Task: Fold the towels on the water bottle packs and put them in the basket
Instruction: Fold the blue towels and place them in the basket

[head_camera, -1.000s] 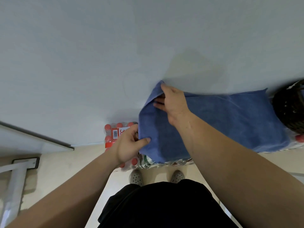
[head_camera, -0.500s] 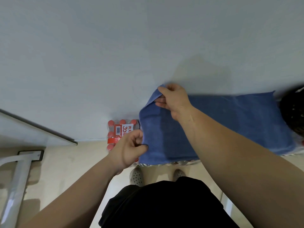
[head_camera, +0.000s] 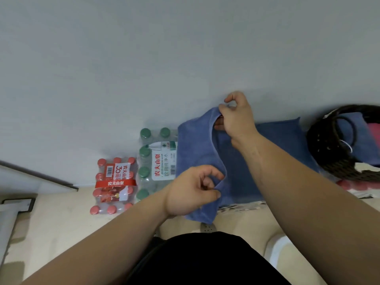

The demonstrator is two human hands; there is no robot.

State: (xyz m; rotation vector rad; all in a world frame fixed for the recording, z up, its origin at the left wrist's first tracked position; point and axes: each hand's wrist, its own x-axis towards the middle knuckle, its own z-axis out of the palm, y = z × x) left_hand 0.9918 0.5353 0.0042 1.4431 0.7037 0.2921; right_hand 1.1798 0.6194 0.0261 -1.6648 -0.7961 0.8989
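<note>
You've got the blue terry-cloth towel (head_camera: 246, 161) spread over the shrink-wrapped water bottle packs (head_camera: 156, 161) against the wall, & compared w/ a sec ago its left end is off the packs. That end was bunched low at the packs' left edge; now it stands up as a raised flap, w/ the green-capped pack uncovered beside it.

Your right hand (head_camera: 236, 120) pinches the flap's far corner near the wall, fingers (head_camera: 223, 109) closed on the cloth, index curled free above. Your left hand (head_camera: 191, 190) pinches the near corner at the packs' front edge, thumb & fingers narrow on the fabric. A bit of towel hangs below the left hand over the front edge.

Meaning, I'd say: the fold has started, you're carrying the left end over toward the right end, which lies flat next to the dark woven wicker basket (head_camera: 341, 161) at the right. The basket already holds some folded blue & pink cloth, so this isn't the first towel.

Next move prob. wants both corners carried rightward together & laid on the far-right corners. Risk: the hanging bit drags or the corners land uneven, giving a crooked fold. Red-capped pack (head_camera: 115, 182) on the floor at left carries no towel.
</note>
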